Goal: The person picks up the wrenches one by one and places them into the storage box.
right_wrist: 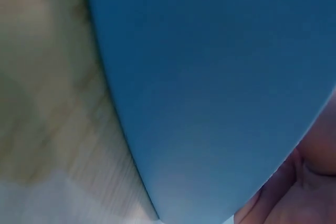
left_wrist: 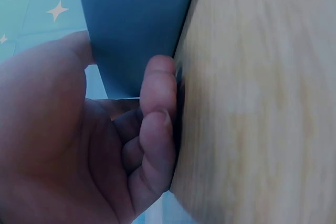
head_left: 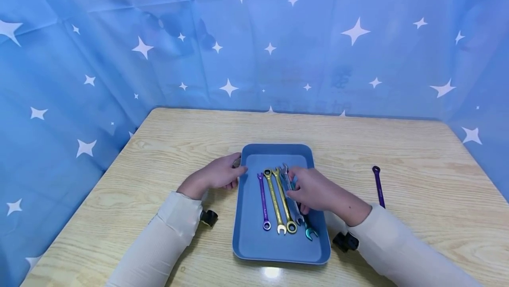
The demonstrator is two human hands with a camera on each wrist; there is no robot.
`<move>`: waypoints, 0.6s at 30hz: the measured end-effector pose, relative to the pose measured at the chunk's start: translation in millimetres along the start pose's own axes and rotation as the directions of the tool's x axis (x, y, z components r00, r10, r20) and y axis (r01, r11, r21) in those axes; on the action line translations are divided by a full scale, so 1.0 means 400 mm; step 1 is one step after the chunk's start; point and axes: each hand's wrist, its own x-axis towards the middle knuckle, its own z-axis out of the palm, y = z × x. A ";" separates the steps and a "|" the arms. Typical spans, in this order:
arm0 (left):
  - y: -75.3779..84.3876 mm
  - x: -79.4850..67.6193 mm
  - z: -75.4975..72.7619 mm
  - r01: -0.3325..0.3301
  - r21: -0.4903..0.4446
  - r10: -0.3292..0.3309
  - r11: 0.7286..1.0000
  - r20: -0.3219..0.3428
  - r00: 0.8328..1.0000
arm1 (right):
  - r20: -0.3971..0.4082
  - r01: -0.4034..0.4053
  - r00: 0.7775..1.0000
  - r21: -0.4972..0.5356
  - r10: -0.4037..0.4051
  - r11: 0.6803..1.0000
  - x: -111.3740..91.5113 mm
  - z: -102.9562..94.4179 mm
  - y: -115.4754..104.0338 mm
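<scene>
A blue tray (head_left: 274,248) lies on the table with several combination wrenches inside. My left hand (head_left: 222,173) grips its left wall, thumb over the rim and fingers outside, as the left wrist view also shows. From left to right lie a purple wrench (head_left: 264,200), one gold wrench (head_left: 274,199) and another gold wrench (head_left: 283,203). Over the right half of the tray, my right hand (head_left: 316,189) pinches a silver wrench (head_left: 296,213) with curled fingers. A teal wrench (head_left: 309,231) lies partly hidden under that hand. The tray wall hides its fingertips in the right wrist view.
A dark purple wrench (head_left: 378,185) lies on the wooden table (head_left: 187,132) right of the tray, its lower end hidden by the right sleeve. A blue curtain with white stars (head_left: 254,48) hangs behind and at the sides of the table.
</scene>
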 end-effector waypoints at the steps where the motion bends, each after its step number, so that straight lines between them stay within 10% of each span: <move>1: 0.001 0.000 -0.001 0.000 0.002 0.000 1.000 0.000 1.000 | 0.008 -0.003 1.000 0.004 0.003 1.000 0.002 -0.002 -0.001; 18: 0.002 -0.001 -0.002 -0.004 0.007 0.004 1.000 -0.004 1.000 | 0.033 -0.034 0.999 -0.094 0.037 0.995 0.014 0.002 -0.007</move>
